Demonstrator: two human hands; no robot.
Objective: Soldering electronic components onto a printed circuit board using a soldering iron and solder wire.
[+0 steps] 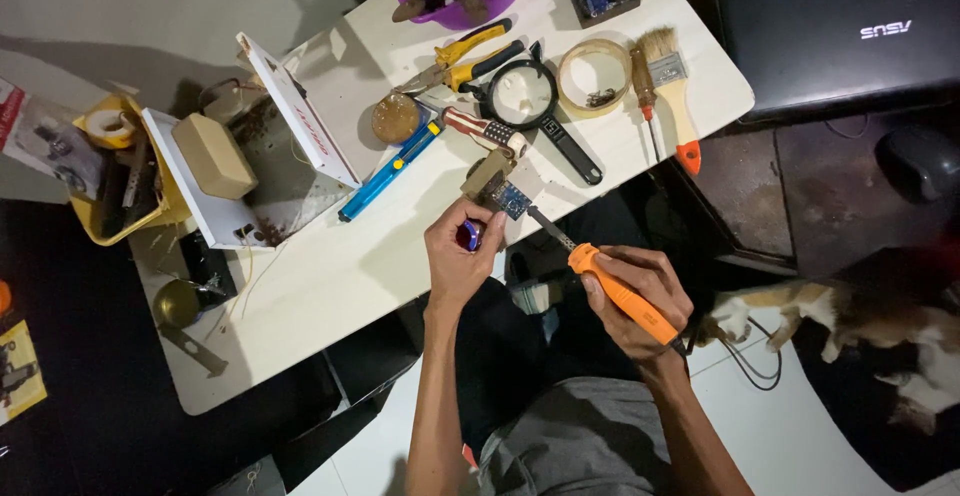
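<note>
Near the centre of the frame, we see the right hand wrapped around the orange handle of a soldering iron, whose tip points up-left to a small blue circuit board. The left hand is closed on a small red and blue part, possibly a component, just below the board. The board sits at the edge of the white table. Above it lie a magnifier, yellow-handled pliers, a roll of tape and a paintbrush. A blue pen-shaped tool lies left of the board. A cat lies on the floor at right.
</note>
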